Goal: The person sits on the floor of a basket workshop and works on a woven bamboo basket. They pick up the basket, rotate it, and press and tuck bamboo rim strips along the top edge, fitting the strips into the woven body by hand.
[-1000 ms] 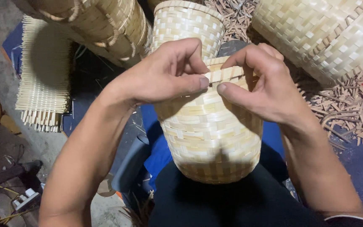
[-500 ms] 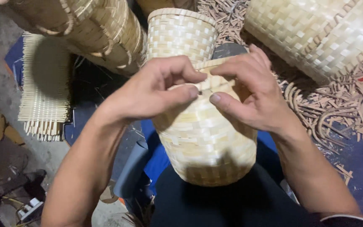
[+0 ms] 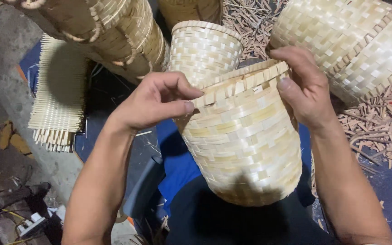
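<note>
A pale woven bamboo basket [image 3: 243,145] rests on my lap, its open rim tilted away from me. My left hand [image 3: 153,100] pinches the rim at its left side between thumb and fingers. My right hand [image 3: 302,86] grips the rim at its right side, fingers curled over the loose strip ends. Both hands hold the same basket, spread apart across its mouth.
A second small woven basket [image 3: 203,45] stands just behind the held one. Larger baskets lie at the upper left [image 3: 114,31] and upper right [image 3: 355,45]. A flat woven mat [image 3: 60,100] lies on the left floor. Bamboo scraps [image 3: 377,131] litter the right side.
My hands were close together at the middle of the rim; they have moved apart to its left and right sides, and the basket has turned and come closer.
</note>
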